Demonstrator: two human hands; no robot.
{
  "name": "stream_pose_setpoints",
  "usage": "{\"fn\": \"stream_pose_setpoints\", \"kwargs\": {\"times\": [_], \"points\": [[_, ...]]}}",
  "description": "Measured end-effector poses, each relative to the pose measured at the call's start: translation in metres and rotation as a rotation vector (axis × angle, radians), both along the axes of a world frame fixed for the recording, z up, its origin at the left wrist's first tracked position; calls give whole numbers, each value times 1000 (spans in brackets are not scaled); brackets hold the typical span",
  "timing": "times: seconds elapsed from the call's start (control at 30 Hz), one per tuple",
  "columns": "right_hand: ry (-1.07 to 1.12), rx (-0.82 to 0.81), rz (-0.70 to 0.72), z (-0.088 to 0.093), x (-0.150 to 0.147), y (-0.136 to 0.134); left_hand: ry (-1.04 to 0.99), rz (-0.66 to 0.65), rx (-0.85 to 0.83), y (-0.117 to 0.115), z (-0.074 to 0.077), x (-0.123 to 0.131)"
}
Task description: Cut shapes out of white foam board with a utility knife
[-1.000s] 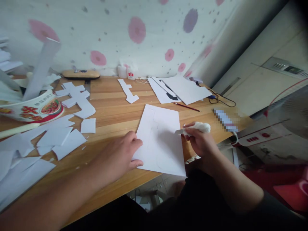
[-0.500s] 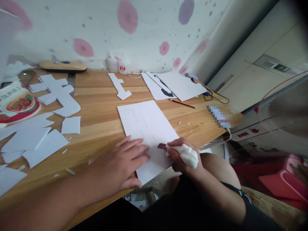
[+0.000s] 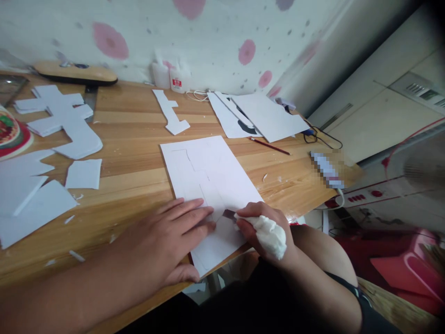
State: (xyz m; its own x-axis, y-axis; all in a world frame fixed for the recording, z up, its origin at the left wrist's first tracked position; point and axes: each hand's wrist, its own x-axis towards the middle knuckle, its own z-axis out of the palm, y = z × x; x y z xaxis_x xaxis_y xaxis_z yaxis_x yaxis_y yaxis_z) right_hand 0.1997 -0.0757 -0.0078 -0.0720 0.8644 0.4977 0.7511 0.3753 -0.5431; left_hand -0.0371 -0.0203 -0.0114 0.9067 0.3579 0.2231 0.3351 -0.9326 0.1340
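A white sheet (image 3: 222,162) with thin drawn outlines lies at the table's front edge. My left hand (image 3: 174,236) rests flat on its lower left part, fingers spread. In my right hand (image 3: 260,209) is a dark blade (image 3: 229,214) whose handle end is wrapped in white tissue or cloth (image 3: 273,236). The blade's tip touches or hovers just over the sheet, right of my left fingertips, close to a drawn line. Whether it has cut through there I cannot tell.
Stacked white cutouts (image 3: 66,111) and offcuts (image 3: 34,204) lie left. Behind the sheet are another cutout (image 3: 170,113), white bottles (image 3: 179,79) and larger sheets (image 3: 267,116). A pencil (image 3: 271,146) and a pixelated device (image 3: 327,169) lie right. Small scraps dot the wood.
The blade and my right hand have shifted slightly on the sheet, the blade now nearer my left fingertips. My left hand stays flat. The camera view has tilted and moved a little.
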Motion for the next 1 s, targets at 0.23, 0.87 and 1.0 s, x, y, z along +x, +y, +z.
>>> {"fn": "stream_pose_setpoints", "kwargs": {"times": [0.23, 0.87, 1.0], "points": [[4, 8, 47, -2, -1, 0, 18, -2, -9, 0, 0, 0], [73, 69, 284, -16, 0, -9, 2, 47, -132, 3, -28, 1], [68, 60, 314, -16, 2, -10, 2, 42, -129, 3, -29, 0]]}}
